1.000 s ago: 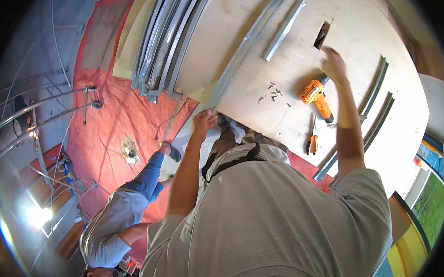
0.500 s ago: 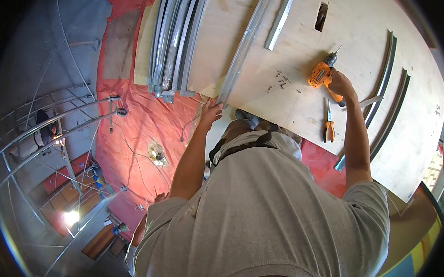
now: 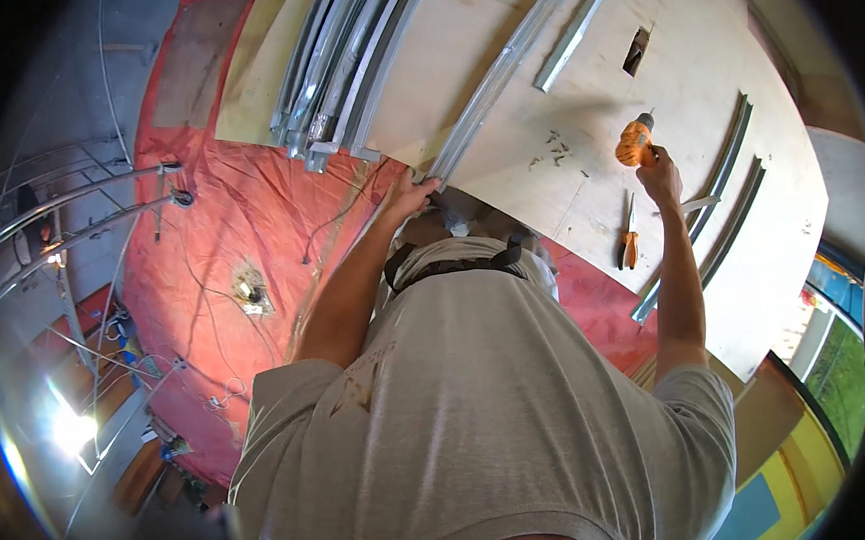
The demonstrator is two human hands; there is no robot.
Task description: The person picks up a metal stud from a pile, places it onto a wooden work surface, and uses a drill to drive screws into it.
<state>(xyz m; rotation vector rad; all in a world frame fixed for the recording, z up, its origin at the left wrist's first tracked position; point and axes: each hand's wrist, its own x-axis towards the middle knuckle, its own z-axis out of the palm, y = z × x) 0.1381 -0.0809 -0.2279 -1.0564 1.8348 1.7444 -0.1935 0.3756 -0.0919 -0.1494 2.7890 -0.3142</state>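
Observation:
My right hand (image 3: 660, 177) is wrapped round the handle of an orange and black cordless drill (image 3: 635, 144), held up over a plywood sheet with its bit facing away from me. At the near edge of the sheet, my left hand (image 3: 413, 196) grips the near end of a long galvanized metal channel (image 3: 489, 91), which runs away across the board. Pliers with orange handles (image 3: 629, 248) lie below the drill. Several small screws (image 3: 556, 148) are scattered to the left of it. A short metal channel piece (image 3: 570, 40) lies farther off.
A bundle of metal channels (image 3: 350, 64) rests on the left of the plywood (image 3: 590, 204). Two dark-looking channels (image 3: 734, 148) lie at the right. Red sheeting (image 3: 233, 203) covers the floor, with a cable on it. Tubular metal scaffolding (image 3: 79, 197) and a bright lamp (image 3: 73, 432) stand at left.
My right hand has raised the drill off the board and turned it to point away. My left hand stays at the channel's end. The view has shifted slightly.

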